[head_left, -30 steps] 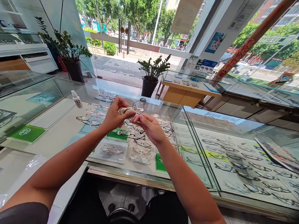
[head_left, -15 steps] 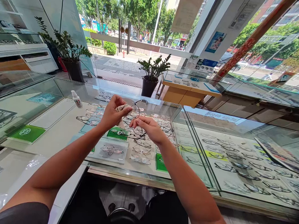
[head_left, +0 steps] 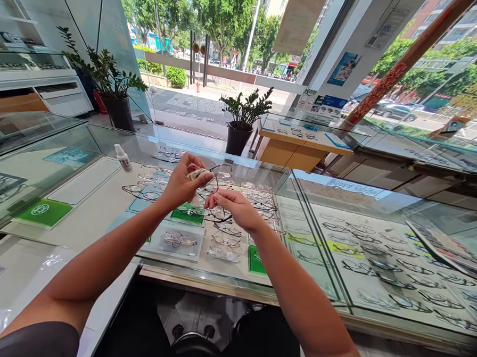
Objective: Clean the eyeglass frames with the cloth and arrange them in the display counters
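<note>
My left hand [head_left: 179,183] pinches a beige cleaning cloth [head_left: 197,174] against the upper part of a thin dark metal eyeglass frame [head_left: 219,170]. My right hand [head_left: 232,205] grips the lower part of that frame between finger and thumb, and its fingers partly hide the grip point. The glasses hang above the glass top of a display counter [head_left: 104,139], with their dark temples [head_left: 218,216] reaching down near my right fingers.
A small white spray bottle [head_left: 123,158] stands on the counter glass to the left. Rows of eyeglasses [head_left: 394,266] lie inside the display cases, with a tray of frames [head_left: 178,240] below my hands. Potted plants [head_left: 245,112] stand near the shop window.
The eyeglass frame has tilted and shifted slightly between my hands, its top rim rising again. My right hand has moved a little lower and left, and the cloth remains in my left hand.
</note>
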{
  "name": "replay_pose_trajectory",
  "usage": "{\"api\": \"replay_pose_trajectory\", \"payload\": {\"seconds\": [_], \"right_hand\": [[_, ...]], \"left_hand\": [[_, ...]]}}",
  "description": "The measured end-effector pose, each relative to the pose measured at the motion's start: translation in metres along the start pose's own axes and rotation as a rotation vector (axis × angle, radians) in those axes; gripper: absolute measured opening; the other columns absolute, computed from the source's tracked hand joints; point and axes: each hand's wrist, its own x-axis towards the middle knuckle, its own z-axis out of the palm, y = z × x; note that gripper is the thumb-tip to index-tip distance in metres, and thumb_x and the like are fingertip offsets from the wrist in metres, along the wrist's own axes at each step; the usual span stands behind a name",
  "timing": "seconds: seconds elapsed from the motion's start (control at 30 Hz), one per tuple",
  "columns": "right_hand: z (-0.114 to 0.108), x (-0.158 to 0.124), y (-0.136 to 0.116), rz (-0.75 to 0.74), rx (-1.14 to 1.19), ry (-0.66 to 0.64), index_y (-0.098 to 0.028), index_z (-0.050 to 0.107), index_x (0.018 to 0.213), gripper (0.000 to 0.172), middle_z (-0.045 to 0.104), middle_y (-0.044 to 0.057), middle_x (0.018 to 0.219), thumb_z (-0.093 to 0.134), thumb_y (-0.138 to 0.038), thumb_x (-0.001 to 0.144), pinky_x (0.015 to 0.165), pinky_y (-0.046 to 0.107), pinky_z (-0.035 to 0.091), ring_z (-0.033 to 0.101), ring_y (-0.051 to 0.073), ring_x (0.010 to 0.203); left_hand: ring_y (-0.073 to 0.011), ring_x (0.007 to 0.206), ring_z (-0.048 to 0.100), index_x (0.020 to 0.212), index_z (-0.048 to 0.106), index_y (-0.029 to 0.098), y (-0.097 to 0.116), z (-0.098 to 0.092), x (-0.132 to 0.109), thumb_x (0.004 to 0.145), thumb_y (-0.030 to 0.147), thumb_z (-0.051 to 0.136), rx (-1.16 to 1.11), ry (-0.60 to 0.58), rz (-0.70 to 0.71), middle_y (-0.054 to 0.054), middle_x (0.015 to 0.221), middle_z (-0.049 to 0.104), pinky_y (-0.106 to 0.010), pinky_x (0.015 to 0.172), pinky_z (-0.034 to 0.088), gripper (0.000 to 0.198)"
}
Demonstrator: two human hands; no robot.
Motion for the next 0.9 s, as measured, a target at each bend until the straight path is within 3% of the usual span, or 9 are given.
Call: {"api": "replay_pose_trajectory", "payload": {"seconds": [0.1,0.3,0.43,0.6,0.77,0.9], "right_hand": [[0.0014,-0.0003,0.001,0.013,0.005,-0.015,-0.021,0.076,0.084,0.057,0.076,0.006,0.093,0.075,-0.076,0.099,0.101,0.041,0.05,0.068,0.023,0.099],[-0.0015,0.0007,0.0031,0.005,-0.003,0.039,-0.022,0.075,0.082,0.057,0.076,0.006,0.093,0.073,-0.077,0.099,0.101,0.042,0.05,0.068,0.024,0.099],[-0.0012,0.0009,0.0026,0.043,-0.006,-0.036,-0.022,0.075,0.083,0.059,0.075,0.006,0.091,0.075,-0.079,0.097,0.098,0.041,0.05,0.068,0.024,0.097],[-0.0017,0.0001,0.0018,0.018,0.03,0.026,-0.022,0.075,0.082,0.057,0.075,0.006,0.091,0.075,-0.077,0.098,0.098,0.04,0.048,0.068,0.024,0.099],[-0.003,0.0006,0.0042,0.005,0.044,0.052,-0.022,0.073,0.082,0.055,0.072,0.005,0.088,0.073,-0.074,0.1,0.098,0.04,0.047,0.067,0.024,0.099],[-0.0005,0.0008,0.0052,0.027,0.006,0.007,-0.022,0.073,0.081,0.057,0.073,0.005,0.089,0.072,-0.075,0.1,0.097,0.04,0.047,0.066,0.023,0.096]], "left_hand": [[-0.0129,0.079,0.06,0.099,0.049,0.024,0.0009,-0.0018,0.0019,0.082,0.05,0.092,-0.012,0.016,-0.013,0.0,0.099,0.063,-0.023,0.066,0.049,0.053],[-0.0136,0.084,0.063,0.103,0.054,0.023,-0.0009,-0.0009,-0.0029,0.077,0.044,0.096,0.089,-0.084,0.0,-0.002,0.108,0.065,-0.026,0.074,0.052,0.054],[-0.0139,0.086,0.063,0.105,0.054,0.024,-0.0029,-0.0003,-0.0033,0.079,0.048,0.095,0.058,-0.014,0.0,-0.003,0.112,0.065,-0.026,0.073,0.052,0.055],[-0.0158,0.082,0.064,0.105,0.052,0.025,-0.0039,-0.0006,-0.001,0.082,0.057,0.091,0.038,-0.007,-0.078,-0.003,0.102,0.067,-0.026,0.068,0.053,0.056],[-0.0158,0.084,0.064,0.106,0.055,0.024,-0.0012,-0.0001,-0.0029,0.077,0.052,0.095,0.084,-0.088,-0.07,-0.003,0.109,0.068,-0.028,0.073,0.054,0.057],[-0.0166,0.088,0.066,0.104,0.058,0.023,0.0025,0.0006,-0.0047,0.078,0.049,0.096,0.101,-0.021,-0.01,-0.002,0.106,0.068,-0.028,0.075,0.053,0.053]]}}
